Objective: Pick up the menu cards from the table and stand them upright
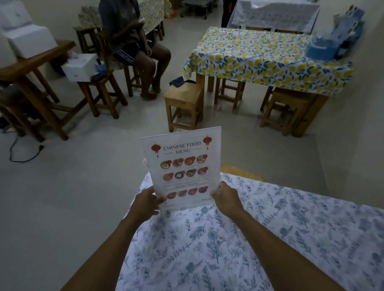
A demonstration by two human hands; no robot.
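Observation:
A white menu card (181, 165) printed "Chinese Food Menu", with red lanterns and rows of dish photos, stands upright near the far left corner of the table with the blue floral cloth (270, 241). My left hand (147, 202) grips its lower left edge. My right hand (227, 199) grips its lower right edge. The card's bottom edge is at the cloth, partly hidden by my fingers. I see no other menu card.
Ahead stands a table with a lemon-print cloth (261, 57) and wooden stools (183, 105) beneath it. A person sits on a stool (130, 34) at the left, beside a wooden table with white boxes (30, 41). A black cable (24, 151) lies on the floor.

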